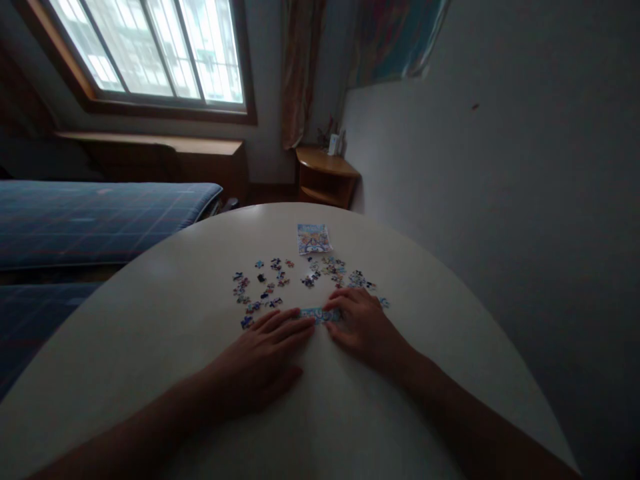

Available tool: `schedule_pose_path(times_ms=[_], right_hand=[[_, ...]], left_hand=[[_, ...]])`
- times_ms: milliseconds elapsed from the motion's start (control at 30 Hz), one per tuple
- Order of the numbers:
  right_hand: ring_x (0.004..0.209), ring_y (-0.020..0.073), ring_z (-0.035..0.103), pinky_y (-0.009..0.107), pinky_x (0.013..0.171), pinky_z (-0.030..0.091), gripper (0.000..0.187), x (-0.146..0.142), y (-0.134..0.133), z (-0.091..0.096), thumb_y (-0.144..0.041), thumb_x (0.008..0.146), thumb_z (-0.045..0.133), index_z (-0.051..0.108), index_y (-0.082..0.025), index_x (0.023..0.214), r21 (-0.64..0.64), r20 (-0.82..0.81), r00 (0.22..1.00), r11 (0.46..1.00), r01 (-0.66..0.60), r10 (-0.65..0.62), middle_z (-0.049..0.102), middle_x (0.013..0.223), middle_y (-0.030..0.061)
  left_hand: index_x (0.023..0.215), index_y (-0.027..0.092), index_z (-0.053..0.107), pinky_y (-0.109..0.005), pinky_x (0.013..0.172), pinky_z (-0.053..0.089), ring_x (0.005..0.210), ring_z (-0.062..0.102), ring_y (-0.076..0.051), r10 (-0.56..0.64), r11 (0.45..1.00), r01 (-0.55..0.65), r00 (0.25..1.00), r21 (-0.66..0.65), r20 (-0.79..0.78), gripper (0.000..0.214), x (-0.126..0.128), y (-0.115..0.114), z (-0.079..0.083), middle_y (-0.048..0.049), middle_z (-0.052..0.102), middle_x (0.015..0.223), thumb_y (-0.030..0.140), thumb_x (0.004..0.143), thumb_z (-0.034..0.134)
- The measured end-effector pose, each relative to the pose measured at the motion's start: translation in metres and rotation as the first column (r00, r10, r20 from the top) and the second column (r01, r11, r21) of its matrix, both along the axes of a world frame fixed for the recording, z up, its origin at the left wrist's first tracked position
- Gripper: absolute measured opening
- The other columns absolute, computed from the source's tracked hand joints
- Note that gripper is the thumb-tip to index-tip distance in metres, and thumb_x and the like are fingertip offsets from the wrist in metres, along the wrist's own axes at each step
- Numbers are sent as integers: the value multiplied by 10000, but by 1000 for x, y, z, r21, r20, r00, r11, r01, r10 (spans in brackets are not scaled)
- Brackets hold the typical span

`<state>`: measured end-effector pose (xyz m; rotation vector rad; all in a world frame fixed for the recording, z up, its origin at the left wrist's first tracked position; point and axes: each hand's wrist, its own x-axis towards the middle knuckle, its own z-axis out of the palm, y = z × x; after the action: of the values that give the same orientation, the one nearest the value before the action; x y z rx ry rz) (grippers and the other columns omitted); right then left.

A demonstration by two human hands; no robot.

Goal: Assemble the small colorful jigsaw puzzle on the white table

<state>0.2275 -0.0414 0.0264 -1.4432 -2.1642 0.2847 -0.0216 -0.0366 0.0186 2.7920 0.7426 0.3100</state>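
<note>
A short strip of joined jigsaw puzzle pieces point(315, 315), bluish with a light pattern, lies on the white round table point(200, 373). My left hand point(273, 343) rests flat, fingers stretched out, its fingertips on the strip's left end. Around the right end, the thumb and fingers of my right hand point(357, 320) are bent and hold it from both edges. Some of that end is hidden beneath the fingers. Loose puzzle pieces point(241, 287) spread in a cluster beyond my left hand. Another cluster of loose pieces point(333, 267) lies beyond my right hand, reaching around its far side.
Behind the pieces lies a small printed picture sheet point(314, 239). A plaid-covered bed point(100, 220) stands to the left, and a white wall point(475, 200) runs along the right. In the far corner is a wooden corner shelf point(325, 162), with a window point(155, 53) farther left.
</note>
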Motion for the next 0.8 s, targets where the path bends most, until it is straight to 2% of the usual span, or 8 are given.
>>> schedule_pose_path(times_ms=[133,300,467,667,800], right_hand=[[1119,261,578,460,976,418,278,3,-1,3,-134,782,695,693,-250,1034,10,59,996,997,-73,72,665,1149,65],[1087,258,592,446,943,417,247,1,-3,4,-119,805,677,701,-253,1011,11,126,986,994,-107,105,685,1098,56],[1031,240,615,419,911,417,220,4,-2,5,-121,806,677,696,-238,991,24,137,981,989,-144,140,691,1074,57],[1034,227,627,416,938,424,167,5,0,3,-158,842,659,693,-239,985,36,128,979,986,-164,159,696,1065,56],[1051,217,625,405,959,441,182,14,3,8,-202,864,651,694,-245,1035,35,126,971,977,-210,204,695,1087,63]], left_hand=[[1528,241,311,-510,1187,285,1451,318,-294,3,1000,-3,1000,-5,8,621,-1,-1,0,-47,398,1561,325,951,526],[1527,244,316,-507,1189,279,1446,325,-298,0,1000,0,1000,-7,21,626,0,-1,-1,-55,412,1552,345,949,534],[1512,233,343,-508,1188,286,1450,317,-297,-1,1000,1,1000,-1,14,608,0,-1,-2,-54,408,1554,345,947,538],[1502,233,357,-517,1189,290,1448,325,-299,-2,1000,2,1000,9,20,589,-1,-1,-2,-56,415,1550,314,946,535],[1511,223,341,-522,1190,289,1453,317,-301,-10,1000,10,1000,2,13,604,-1,0,-2,-66,409,1553,295,944,536]])
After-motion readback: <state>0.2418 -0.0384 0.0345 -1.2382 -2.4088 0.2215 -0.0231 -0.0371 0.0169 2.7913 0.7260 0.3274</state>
